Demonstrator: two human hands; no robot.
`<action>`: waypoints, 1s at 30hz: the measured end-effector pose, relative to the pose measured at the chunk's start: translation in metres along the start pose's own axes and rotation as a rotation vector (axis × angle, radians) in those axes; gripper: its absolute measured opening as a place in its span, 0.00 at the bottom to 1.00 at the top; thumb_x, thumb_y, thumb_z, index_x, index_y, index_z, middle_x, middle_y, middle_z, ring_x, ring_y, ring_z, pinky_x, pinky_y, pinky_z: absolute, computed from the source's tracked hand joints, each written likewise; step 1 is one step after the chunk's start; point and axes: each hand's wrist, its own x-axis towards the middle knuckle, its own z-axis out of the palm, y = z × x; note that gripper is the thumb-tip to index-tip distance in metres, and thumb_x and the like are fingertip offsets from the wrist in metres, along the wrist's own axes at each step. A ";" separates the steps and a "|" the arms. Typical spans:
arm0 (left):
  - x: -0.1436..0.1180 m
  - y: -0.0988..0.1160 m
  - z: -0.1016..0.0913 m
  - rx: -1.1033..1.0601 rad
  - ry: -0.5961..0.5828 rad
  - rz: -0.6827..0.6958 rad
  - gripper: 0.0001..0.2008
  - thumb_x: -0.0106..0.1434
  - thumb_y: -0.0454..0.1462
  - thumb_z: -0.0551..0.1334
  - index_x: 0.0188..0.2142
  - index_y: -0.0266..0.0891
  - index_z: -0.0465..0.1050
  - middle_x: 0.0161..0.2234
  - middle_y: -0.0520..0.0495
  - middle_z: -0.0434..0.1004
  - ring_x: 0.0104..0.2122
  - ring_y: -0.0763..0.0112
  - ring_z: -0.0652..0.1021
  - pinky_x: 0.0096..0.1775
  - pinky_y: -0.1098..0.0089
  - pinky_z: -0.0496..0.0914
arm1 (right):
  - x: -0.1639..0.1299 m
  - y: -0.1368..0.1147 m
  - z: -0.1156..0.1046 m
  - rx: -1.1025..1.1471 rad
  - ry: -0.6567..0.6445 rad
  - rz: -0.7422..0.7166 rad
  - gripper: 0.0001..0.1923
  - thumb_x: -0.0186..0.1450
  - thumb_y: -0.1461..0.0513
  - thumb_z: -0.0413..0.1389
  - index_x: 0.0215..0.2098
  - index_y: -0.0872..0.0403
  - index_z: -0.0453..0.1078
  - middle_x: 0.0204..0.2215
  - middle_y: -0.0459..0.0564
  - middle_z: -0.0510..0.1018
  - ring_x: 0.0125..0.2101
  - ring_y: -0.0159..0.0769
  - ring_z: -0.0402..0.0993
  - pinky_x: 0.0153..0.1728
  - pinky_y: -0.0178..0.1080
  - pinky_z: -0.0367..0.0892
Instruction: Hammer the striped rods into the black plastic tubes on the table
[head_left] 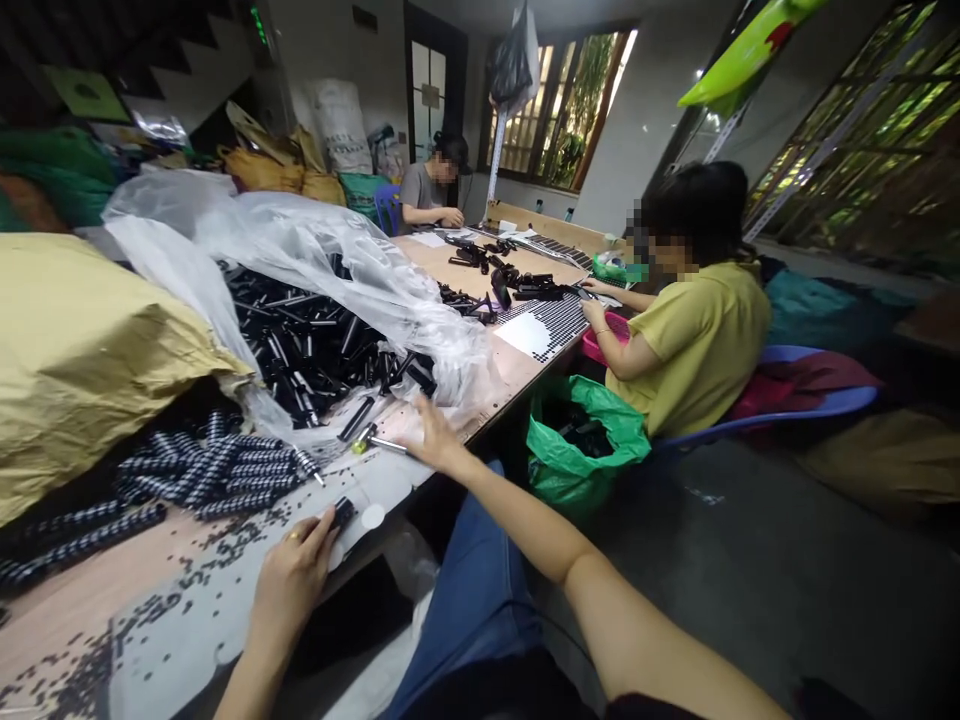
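- Left hand (291, 580) low at the table's near edge, fingers curled, pinching a small black part (343, 513) between thumb and fingertips.
- Gold ring on one finger of that hand.
- Small black part just above a white round disc (372, 516) on the table.
- Right hand (433, 437) stretched out farther along the table edge, fingers spread and open, gripping nothing.
- Just beside the right fingertips, a little tool with a yellow-green handle and a shiny metal tip (369, 440), lying flat.
- Near that tool, one loose black tube (355, 419) on the table.
- Behind both hands, a big clear plastic bag (315, 250), open, full of many black tubes.
- Left of the hands, a bunch of black and white dotted sticks (210, 470) lying side by side.
- Lots of tiny dark bits (82, 670) scattered over the wooden table (517, 370) by the left wrist.
- Far left, a big yellow-brown paper sack (82, 350).
- Under the right arm, blue trousers (472, 590).
- Next to the table, a green plastic bag (581, 440) on the floor.
- Farther along, a person in a yellow shirt (697, 340) sitting on a blue chair, hands at a dotted tray (555, 320).
- At the far end, another person in a grey shirt (427, 190), seated.
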 end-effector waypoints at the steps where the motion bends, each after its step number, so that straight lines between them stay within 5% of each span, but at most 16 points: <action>1: -0.001 0.000 -0.001 0.019 -0.001 -0.008 0.19 0.68 0.42 0.50 0.51 0.39 0.73 0.40 0.36 0.76 0.34 0.58 0.78 0.36 0.64 0.71 | 0.011 -0.008 -0.017 0.164 0.087 0.026 0.46 0.62 0.48 0.58 0.68 0.51 0.38 0.59 0.60 0.63 0.56 0.43 0.63 0.56 0.49 0.62; 4: -0.003 0.000 -0.001 0.035 -0.014 -0.007 0.20 0.69 0.43 0.50 0.53 0.36 0.72 0.40 0.35 0.75 0.35 0.57 0.77 0.38 0.62 0.71 | 0.037 -0.035 -0.068 0.490 0.303 0.017 0.36 0.70 0.44 0.37 0.69 0.47 0.30 0.59 0.55 0.64 0.53 0.36 0.67 0.52 0.44 0.66; 6: -0.003 -0.001 -0.001 0.027 -0.016 -0.018 0.21 0.68 0.43 0.50 0.53 0.37 0.71 0.40 0.36 0.75 0.35 0.57 0.77 0.39 0.62 0.70 | 0.041 -0.050 -0.082 0.487 0.011 -0.107 0.33 0.70 0.43 0.34 0.68 0.45 0.40 0.54 0.51 0.70 0.49 0.35 0.71 0.48 0.43 0.68; 9: -0.002 0.001 -0.003 -0.001 0.005 -0.044 0.19 0.68 0.43 0.52 0.52 0.39 0.71 0.40 0.38 0.76 0.36 0.58 0.77 0.38 0.63 0.70 | 0.025 -0.054 -0.059 0.164 -0.471 -0.223 0.28 0.66 0.45 0.49 0.59 0.47 0.62 0.48 0.48 0.75 0.47 0.37 0.72 0.48 0.40 0.67; 14: 0.003 0.009 -0.010 -0.080 0.084 -0.040 0.16 0.69 0.39 0.52 0.50 0.39 0.73 0.41 0.38 0.77 0.38 0.61 0.77 0.40 0.64 0.70 | -0.012 -0.017 0.010 -0.629 -0.361 0.021 0.17 0.62 0.56 0.61 0.45 0.58 0.72 0.45 0.58 0.75 0.50 0.45 0.68 0.52 0.43 0.62; 19: 0.007 0.010 -0.014 0.095 0.053 -0.077 0.14 0.68 0.37 0.54 0.48 0.40 0.74 0.42 0.39 0.78 0.37 0.62 0.76 0.38 0.62 0.66 | -0.015 0.000 0.026 -0.720 -0.321 0.052 0.12 0.68 0.61 0.50 0.45 0.62 0.68 0.45 0.66 0.73 0.49 0.49 0.67 0.49 0.46 0.62; 26: 0.011 0.016 -0.021 0.190 -0.046 -0.133 0.17 0.66 0.30 0.53 0.53 0.40 0.70 0.44 0.41 0.78 0.37 0.62 0.74 0.42 0.58 0.62 | -0.061 -0.029 0.022 -0.360 -0.453 0.018 0.17 0.73 0.55 0.38 0.39 0.53 0.65 0.26 0.48 0.74 0.27 0.35 0.72 0.29 0.33 0.59; 30: 0.011 0.021 -0.024 0.198 -0.125 -0.163 0.19 0.66 0.30 0.51 0.55 0.40 0.69 0.45 0.40 0.77 0.40 0.60 0.75 0.47 0.53 0.62 | -0.085 -0.038 0.027 -0.472 -0.492 0.088 0.16 0.73 0.57 0.38 0.38 0.53 0.64 0.23 0.47 0.72 0.24 0.35 0.70 0.26 0.33 0.54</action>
